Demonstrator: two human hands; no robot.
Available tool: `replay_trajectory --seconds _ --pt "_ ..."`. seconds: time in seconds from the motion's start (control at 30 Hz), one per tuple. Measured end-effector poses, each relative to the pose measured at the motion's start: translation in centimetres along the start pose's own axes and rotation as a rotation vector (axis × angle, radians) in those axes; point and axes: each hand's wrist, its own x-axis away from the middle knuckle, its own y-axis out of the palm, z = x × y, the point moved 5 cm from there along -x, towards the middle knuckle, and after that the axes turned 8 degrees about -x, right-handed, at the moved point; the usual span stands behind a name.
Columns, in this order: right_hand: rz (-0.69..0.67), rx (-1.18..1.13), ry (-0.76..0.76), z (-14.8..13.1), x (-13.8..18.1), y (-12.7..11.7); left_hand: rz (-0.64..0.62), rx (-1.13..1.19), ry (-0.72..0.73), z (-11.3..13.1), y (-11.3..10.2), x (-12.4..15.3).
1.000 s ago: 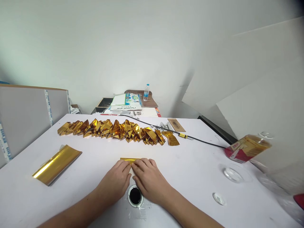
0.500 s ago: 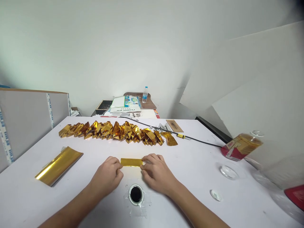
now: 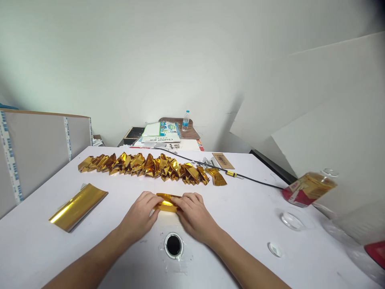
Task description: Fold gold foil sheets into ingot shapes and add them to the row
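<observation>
A small folded strip of gold foil paper (image 3: 167, 203) lies between my hands at the middle of the table. My left hand (image 3: 143, 212) grips its left end, fingers over the top and thumb at the near edge. At the right end, my right hand (image 3: 194, 214) holds it the same way. The strip bulges slightly, with a crease running along it; its ends are hidden under my fingers. Beyond it stretches a long row of folded gold foil pieces (image 3: 147, 165). A stack of flat gold foil sheets (image 3: 78, 206) rests to the left.
A round black-centred fitting (image 3: 173, 245) is taped to the table in front of me. Rightward are a tilted plastic jar (image 3: 309, 188), a clear lid (image 3: 291, 221) and a white disc (image 3: 274, 249). A black cable (image 3: 255, 179) crosses behind, near a brown card (image 3: 223, 161).
My fingers have moved inward over the gold foil strip, which was flat and now bulges with a lengthwise crease. The whole view has shifted slightly.
</observation>
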Motion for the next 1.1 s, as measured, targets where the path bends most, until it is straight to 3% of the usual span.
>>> replay_trajectory --seconds 0.33,0.7,1.1 --pt "-0.104 -0.055 -0.006 0.5 0.0 -0.5 -0.1 -0.034 0.01 0.3 0.0 -0.2" --pt "-0.182 -0.137 0.133 0.7 0.3 -0.5 -0.178 0.007 -0.082 -1.2 1.2 0.5" --pt "-0.26 -0.205 0.178 1.4 0.5 -1.4 -0.334 0.042 -0.038 -1.9 0.1 0.4"
